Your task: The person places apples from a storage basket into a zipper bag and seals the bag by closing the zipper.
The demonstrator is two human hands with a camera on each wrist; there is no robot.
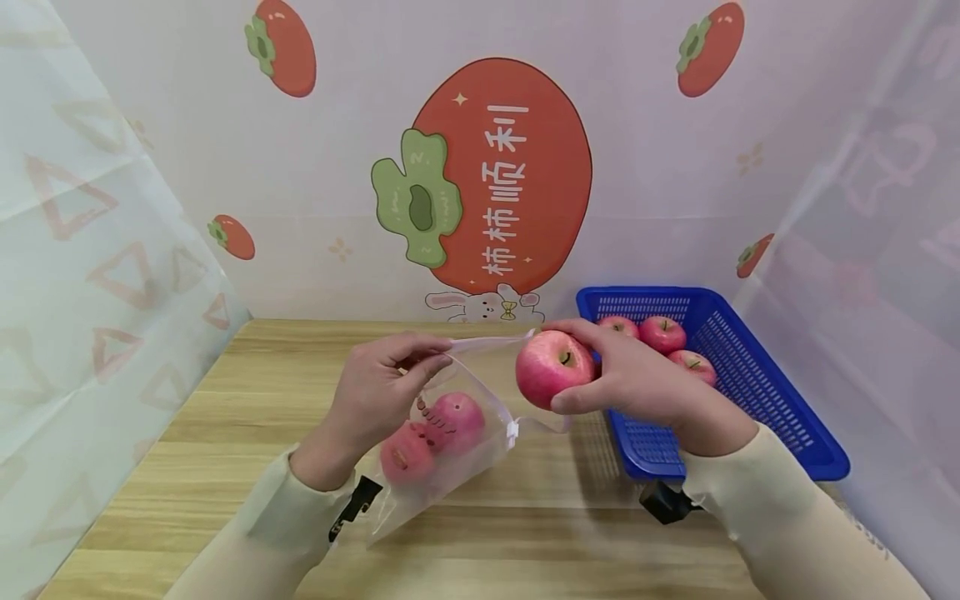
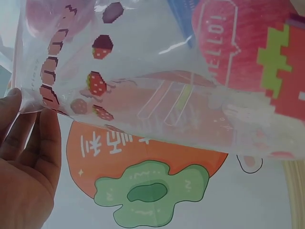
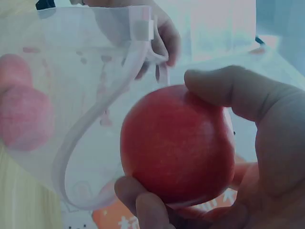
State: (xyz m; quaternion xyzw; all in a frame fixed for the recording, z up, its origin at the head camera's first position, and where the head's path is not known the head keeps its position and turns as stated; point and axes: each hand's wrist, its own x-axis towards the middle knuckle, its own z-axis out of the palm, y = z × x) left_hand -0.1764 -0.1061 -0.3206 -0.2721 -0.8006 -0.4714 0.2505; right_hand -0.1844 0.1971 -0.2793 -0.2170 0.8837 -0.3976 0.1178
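My left hand (image 1: 386, 396) pinches the rim of a clear zip bag (image 1: 468, 479) with a white slider. Two red apples (image 1: 459, 421) lie inside the bag, and its mouth gapes toward the right. In the left wrist view, strawberry prints and lettering cover the bag (image 2: 138, 62). My right hand (image 1: 637, 375) grips another red apple (image 1: 551, 371) just beside the bag's mouth. Seen from the right wrist, the thumb and fingers wrap around this apple (image 3: 176, 143), with the open rim of the bag behind it.
A blue plastic basket (image 1: 780, 392) stands on the right of the wooden table (image 1: 225, 467), with several apples (image 1: 663, 333) at its back left. A printed sheet (image 1: 337, 167) with persimmon drawings rises behind the table, and pale sheets flank both sides.
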